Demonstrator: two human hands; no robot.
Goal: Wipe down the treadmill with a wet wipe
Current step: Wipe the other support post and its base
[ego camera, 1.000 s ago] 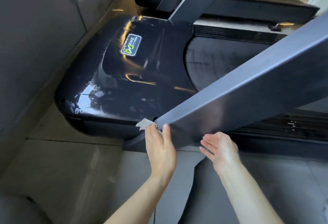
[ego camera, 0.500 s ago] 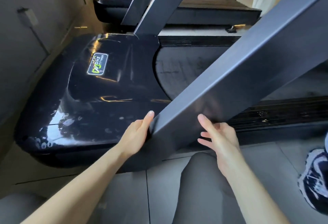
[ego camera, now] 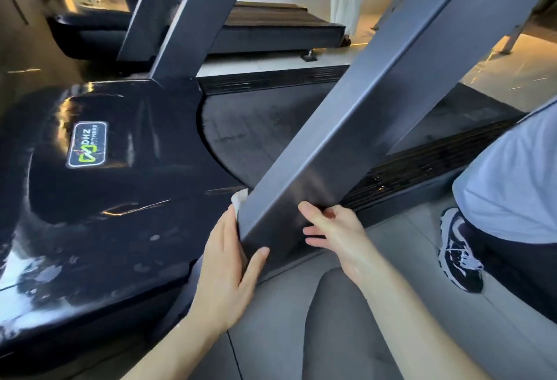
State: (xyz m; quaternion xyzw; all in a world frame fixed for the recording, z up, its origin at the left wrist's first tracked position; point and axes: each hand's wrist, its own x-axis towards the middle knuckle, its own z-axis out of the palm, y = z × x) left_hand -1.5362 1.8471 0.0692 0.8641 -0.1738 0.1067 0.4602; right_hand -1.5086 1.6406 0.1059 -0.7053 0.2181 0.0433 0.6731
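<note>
Left hand [ego camera: 224, 271]: fingers [ego camera: 223, 238] straight and flat along the left side of the grey, smooth matte metal upright [ego camera: 346, 138] of the treadmill. They press a crumpled white wet wipe [ego camera: 239, 199] against it. Only the wipe's top edge shows above the fingertips, low on the post just above the base. The thumb is spread wide and lies across the post's front face.

Right hand [ego camera: 337, 238]: holds nothing. The index finger is stretched out with its tip on the front face; the other fingers are loosely curled at the post's right edge.

The post is a flat-sided rectangular section, tilted, with a sharp front corner. It rises from a glossy black rounded plastic motor cover [ego camera: 105, 214], speckled with pale smudges, carrying a green-and-white DHZ Fitness label [ego camera: 87, 148]. Behind the post is the dull dark running belt [ego camera: 256, 126]; right of it, a black ribbed side rail [ego camera: 422, 165]. The floor is grey tile [ego camera: 401, 229]. A black-and-white sneaker [ego camera: 461, 256] stands on it at right.
</note>
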